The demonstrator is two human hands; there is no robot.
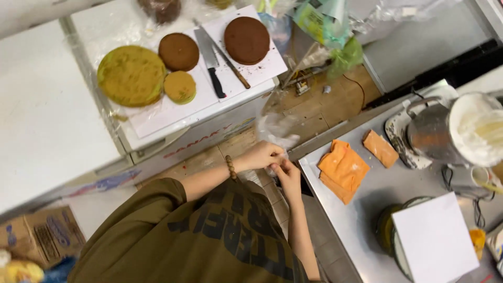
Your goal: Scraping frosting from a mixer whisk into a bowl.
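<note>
from the head view, the left hand (263, 155) and right hand (288, 175) meet at the edge of the steel worktop (367, 199), both pinched shut on a clear plastic bag (276, 128) that trails up toward twelve o'clock. it looks featherlight, limp, slippery and easy to tear, best held at its gathered neck. orange cloths (343, 169) lie at three o'clock.

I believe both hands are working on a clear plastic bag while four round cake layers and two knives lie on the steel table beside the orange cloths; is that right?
Not quite. The head view shows the cake layers and knives on the white chest surface, not the steel table. The left hand and right hand do work the clear plastic bag; the orange cloths lie on the table.
</note>
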